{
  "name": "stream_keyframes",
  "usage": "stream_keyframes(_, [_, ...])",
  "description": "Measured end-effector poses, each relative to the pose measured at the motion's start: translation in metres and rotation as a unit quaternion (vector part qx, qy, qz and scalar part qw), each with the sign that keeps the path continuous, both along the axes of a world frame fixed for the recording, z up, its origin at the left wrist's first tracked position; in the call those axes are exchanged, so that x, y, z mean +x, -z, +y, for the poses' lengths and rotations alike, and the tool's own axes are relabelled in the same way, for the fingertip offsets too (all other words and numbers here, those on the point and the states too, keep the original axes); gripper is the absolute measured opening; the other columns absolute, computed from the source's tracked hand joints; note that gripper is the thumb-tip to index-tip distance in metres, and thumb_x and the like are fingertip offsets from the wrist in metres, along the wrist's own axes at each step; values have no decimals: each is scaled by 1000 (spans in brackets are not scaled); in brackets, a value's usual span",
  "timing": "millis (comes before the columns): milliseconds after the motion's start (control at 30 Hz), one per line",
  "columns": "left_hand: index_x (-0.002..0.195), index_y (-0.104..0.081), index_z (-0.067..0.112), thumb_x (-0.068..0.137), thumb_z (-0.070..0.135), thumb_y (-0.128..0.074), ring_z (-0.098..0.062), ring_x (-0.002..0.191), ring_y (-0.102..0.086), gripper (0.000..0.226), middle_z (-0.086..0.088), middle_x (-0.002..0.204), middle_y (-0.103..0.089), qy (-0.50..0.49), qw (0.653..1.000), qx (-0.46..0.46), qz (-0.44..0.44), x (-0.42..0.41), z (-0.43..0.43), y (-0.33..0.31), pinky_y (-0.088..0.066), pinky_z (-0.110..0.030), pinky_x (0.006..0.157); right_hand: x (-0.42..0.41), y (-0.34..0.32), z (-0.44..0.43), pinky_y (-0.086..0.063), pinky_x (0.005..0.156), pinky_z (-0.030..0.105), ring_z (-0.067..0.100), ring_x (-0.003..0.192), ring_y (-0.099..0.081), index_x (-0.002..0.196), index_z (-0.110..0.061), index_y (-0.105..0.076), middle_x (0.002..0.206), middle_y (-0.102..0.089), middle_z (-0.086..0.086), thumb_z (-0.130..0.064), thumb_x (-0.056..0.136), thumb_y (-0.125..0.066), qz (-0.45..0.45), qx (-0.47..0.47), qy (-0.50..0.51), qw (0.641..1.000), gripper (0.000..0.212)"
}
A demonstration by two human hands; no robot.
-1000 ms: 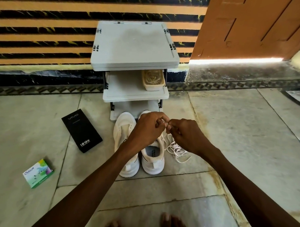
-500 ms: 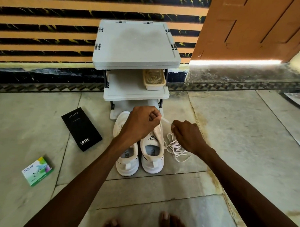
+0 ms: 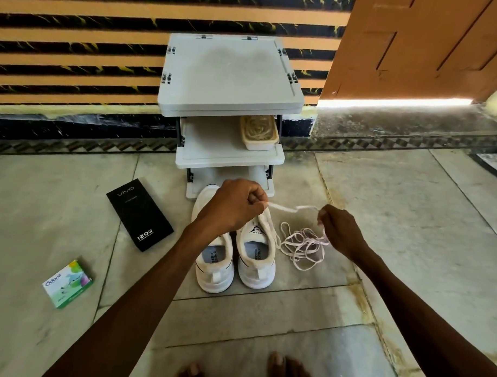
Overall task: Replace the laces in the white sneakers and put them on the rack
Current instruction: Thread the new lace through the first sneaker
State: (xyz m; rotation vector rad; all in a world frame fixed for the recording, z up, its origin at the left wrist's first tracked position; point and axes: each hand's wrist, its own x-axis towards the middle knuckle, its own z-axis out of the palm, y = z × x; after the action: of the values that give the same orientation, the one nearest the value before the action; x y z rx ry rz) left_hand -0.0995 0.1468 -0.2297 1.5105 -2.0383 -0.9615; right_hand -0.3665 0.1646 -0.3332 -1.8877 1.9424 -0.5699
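Floor (image 3: 409,222): pale stone slabs with dark joints; everything here stands on it.
Wall (image 3: 77,55): orange and black bands, running behind the rack.
Door (image 3: 429,48): orange, to the right of the rack, with a bright strip of light under it.
Rack (image 3: 228,74): grey, with stacked shelves, set against the wall; a beige tub (image 3: 259,132) sits at the right of the middle shelf.
White sneakers (image 3: 257,270): side by side on the floor, toes at the rack's foot, heels toward the person.
Black box (image 3: 139,214): flat on the floor, left of the sneakers.
Green box (image 3: 67,283): farther left, well apart.
Lace (image 3: 289,208): a short run stretched between both grips; the rest lies in a loose heap just beside the right sneaker.
Left grip (image 3: 235,204): fingers curled, pinching the lace above the sneakers' toes.
Right grip (image 3: 339,228): fingers curled, pinching the lace above the heap.
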Motion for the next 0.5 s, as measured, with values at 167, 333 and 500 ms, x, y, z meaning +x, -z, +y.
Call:
stream_keyframes(167, [98,-69,25,86,17,-66,-5,74,-56,15,11,72,-64,-16,999,-4,-29,-3,2,6,-42,-22,67,34,-38,-3,-38,65,10,-3,66,-58,78,-16,-60,73,-66,-7,-17,104,-41,-91,-24,-78,993,32])
stream_keyframes(333, [110,-69,24,88,17,-66,4,63,-57,23,14,69,-63,-5,1000,-9,24,-8,4,6,-37,-6,59,58,-63,-2,-35,61,10,-3,62,-54,78,-15,-60,69,-61,-11,-17,105,-43,-131,-32,-139,981,31])
stream_keyframes(500, [101,-71,22,87,16,-67,8,58,-56,16,13,66,-62,-5,999,-19,50,-15,5,8,-37,-5,56,70,-77,0,-34,62,8,-3,66,-54,76,-20,-58,69,-60,-12,-13,103,-45,-117,-44,-180,976,31])
